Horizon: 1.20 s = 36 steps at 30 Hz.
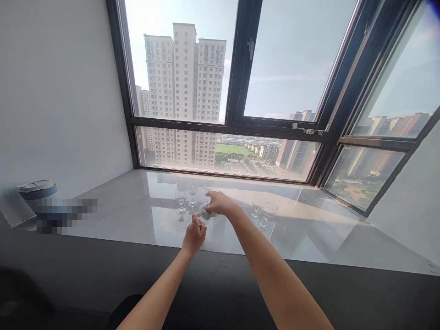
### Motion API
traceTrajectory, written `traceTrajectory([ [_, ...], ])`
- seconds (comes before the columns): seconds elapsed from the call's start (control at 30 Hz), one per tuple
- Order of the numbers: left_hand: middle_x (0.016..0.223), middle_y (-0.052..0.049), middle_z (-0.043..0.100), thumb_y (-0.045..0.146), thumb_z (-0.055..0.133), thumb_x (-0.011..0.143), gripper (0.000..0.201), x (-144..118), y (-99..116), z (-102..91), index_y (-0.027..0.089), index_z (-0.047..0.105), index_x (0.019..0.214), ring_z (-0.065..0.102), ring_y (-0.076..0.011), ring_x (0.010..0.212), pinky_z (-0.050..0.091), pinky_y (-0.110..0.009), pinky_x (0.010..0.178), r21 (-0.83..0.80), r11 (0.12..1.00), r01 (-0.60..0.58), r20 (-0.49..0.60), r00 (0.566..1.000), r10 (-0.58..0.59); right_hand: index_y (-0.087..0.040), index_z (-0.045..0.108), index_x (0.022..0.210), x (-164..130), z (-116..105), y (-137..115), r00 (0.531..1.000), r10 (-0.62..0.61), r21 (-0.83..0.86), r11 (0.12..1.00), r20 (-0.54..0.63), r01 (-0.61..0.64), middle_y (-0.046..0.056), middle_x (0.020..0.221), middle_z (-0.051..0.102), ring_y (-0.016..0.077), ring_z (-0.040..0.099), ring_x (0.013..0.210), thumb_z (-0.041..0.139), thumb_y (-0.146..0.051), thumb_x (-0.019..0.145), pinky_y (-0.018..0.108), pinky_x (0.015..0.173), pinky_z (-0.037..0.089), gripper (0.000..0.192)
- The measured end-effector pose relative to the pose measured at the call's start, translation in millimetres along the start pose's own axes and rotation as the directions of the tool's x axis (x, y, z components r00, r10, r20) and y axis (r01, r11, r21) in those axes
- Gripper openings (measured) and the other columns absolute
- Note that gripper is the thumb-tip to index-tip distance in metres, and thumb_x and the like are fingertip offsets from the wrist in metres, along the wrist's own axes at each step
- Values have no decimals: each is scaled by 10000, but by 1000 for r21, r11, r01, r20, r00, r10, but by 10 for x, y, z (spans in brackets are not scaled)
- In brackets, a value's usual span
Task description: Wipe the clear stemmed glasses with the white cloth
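Left hand (pixel 195 234) and right hand (pixel 221 205) are pinching a clear stemmed glass (pixel 205 212) over the glossy grey windowsill (pixel 120 215). Five similar clear glasses (pixel 181 200) are standing nearby; handling is looking unfinished, done-versus-left count not showing

No readable text, no legible labels or brands, no numbers or signs made out

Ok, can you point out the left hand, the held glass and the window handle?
Left hand (pixel 195 235): head view, back of the hand.
Held glass (pixel 204 212): head view, its exposed side.
Window handle (pixel 251 48): head view, middle of its lever.
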State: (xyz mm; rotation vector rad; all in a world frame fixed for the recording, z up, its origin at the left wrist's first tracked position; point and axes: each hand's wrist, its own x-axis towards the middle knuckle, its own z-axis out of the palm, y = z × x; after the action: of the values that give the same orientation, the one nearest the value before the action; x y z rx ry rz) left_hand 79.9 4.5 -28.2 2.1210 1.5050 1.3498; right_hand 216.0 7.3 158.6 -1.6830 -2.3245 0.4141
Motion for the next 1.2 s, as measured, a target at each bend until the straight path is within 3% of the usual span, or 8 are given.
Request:
traceTrajectory([
  [0.3, 791, -8, 578, 242, 349, 867, 326, 1, 40, -23, 184, 291, 1183, 547, -138, 568, 408, -243, 577, 11, 1000, -2, 15, 1000, 1, -209, 572, 1127, 17, 4, -53, 1000, 30, -148, 988, -7, -31, 73, 1077, 661, 217, 615, 959, 693, -289, 668, 246, 653, 420, 481],
  [0.6, 784, -9, 588, 214, 362, 853, 322, 2, 32, -10, 179, 326, 1171, 551, -141, 578, 425, -258, 603, -6, 1000, 10, -24, 1000, -10, -199, 582, 959, 67, 13, -141, 1000, 12, -245, 970, -9, -14, 91, 1016, 665, 241, 620, 939, 671, -258, 698, 312, 744, 431, 281],
  [0.8, 742, 5, 553, 248, 347, 863, 333, 2, 6, 3, 164, 320, 1184, 516, -137, 540, 394, -237, 544, 2, 1000, 6, -8, 1000, -6, -196, 596, 912, 55, -8, -158, 1000, 5, -272, 962, 6, -3, 99, 988, 663, 253, 626, 918, 670, -268, 701, 317, 715, 444, 236],
  [1.2, 783, -7, 567, 225, 354, 864, 328, 2, -14, 9, 177, 317, 1186, 539, -137, 586, 408, -247, 597, -3, 1000, 4, -10, 1000, -4, -200, 603, 860, 75, -3, -152, 999, 31, -260, 965, 11, -27, 85, 935, 674, 230, 637, 843, 687, -255, 685, 292, 654, 444, 202],
])
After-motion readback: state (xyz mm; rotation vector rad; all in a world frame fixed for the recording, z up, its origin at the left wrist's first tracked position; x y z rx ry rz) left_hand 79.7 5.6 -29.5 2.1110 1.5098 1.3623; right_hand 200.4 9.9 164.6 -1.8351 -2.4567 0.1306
